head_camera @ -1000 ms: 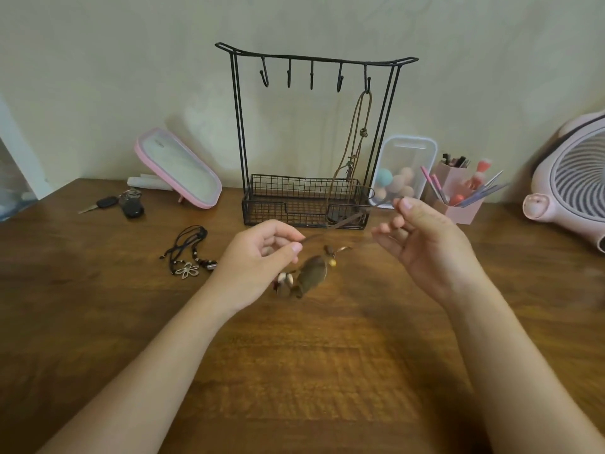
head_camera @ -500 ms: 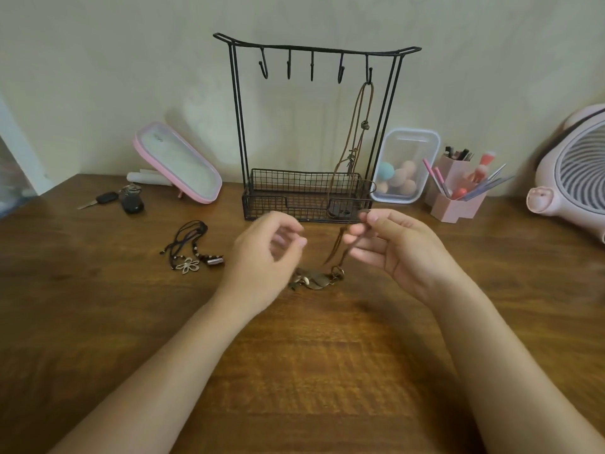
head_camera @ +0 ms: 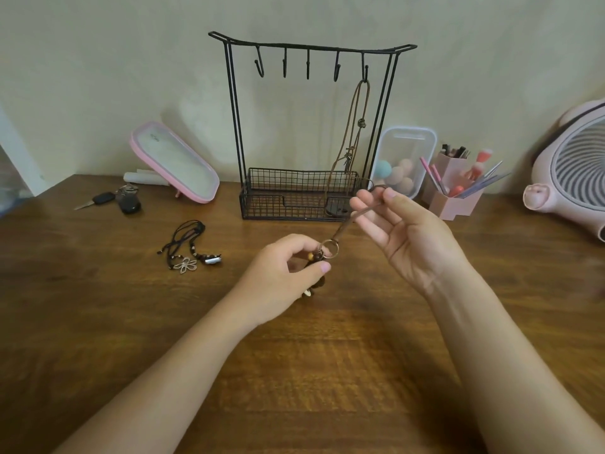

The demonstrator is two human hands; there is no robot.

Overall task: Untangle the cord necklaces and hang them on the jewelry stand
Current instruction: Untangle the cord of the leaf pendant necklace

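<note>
Brown cord point(head_camera: 343, 226) runs taut on a slant at the centre of the frame, from a small ring point(head_camera: 331, 249) up to the right hand point(head_camera: 402, 237); that hand pinches the cord between thumb and forefinger, palm turned up, other fingers loosely fanned; the left hand point(head_camera: 284, 273), lower and just left of centre, curls round the beaded pendant point(head_camera: 312, 257) under the ring, forearm low over the desk point(head_camera: 98, 322). I'd say the trick now is to hold the pendant steady, draw the cord out slowly, and open its loop wide before lifting it to a free hook point(head_camera: 307, 65) on the stand point(head_camera: 234, 126) at upper centre; one necklace point(head_camera: 358, 126) hangs on the rightmost hook; a black tangle point(head_camera: 188, 247) waits at mid-left, well apart.
</note>
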